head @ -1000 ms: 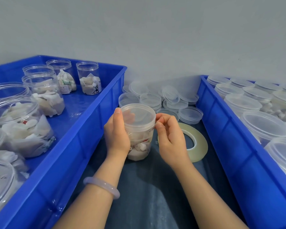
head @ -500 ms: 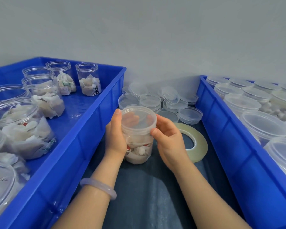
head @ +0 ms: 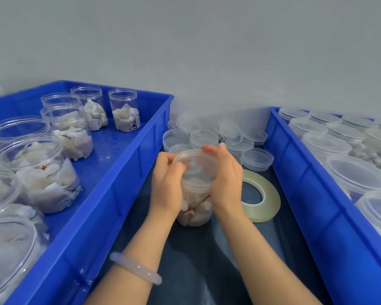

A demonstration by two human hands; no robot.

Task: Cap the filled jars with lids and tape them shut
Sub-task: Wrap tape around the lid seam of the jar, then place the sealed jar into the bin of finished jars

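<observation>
1. Head view: the jar (head: 195, 208) stands on the dark table (head: 196, 271) between the two blue bins, just left of the tape roll (head: 271, 203). Both hands are round its top.
2. On the left hand (head: 166, 186) the fingers curl round the jar's upper wall, and the thumb lies on the near edge of the lid (head: 196, 164).
3. The right hand (head: 226, 181) cups the other side. Its fingers hook over the lid's far rim and its palm is against the wall.
4. The step looks like seating the lid. To do it well, the left hand should only steady the body while the right does the pressing or turning. The lid has to stay level so that it catches all the way round.
5. A thumb run along the rim would confirm the fit before any taping. The strip belongs on the seam where lid meets wall.
6. Both hands are blurred, so I cannot tell whether any tape is on that seam yet.
7. The jar is clear, straight-sided plastic, filled most of the way with pale sachets and a few flecks of red. The lid is shallow and frosted, like the loose lids (head: 257, 158) heaped behind it.
8. Walls this thin probably flex, so a light squeeze should suit better than a hard one.
</observation>
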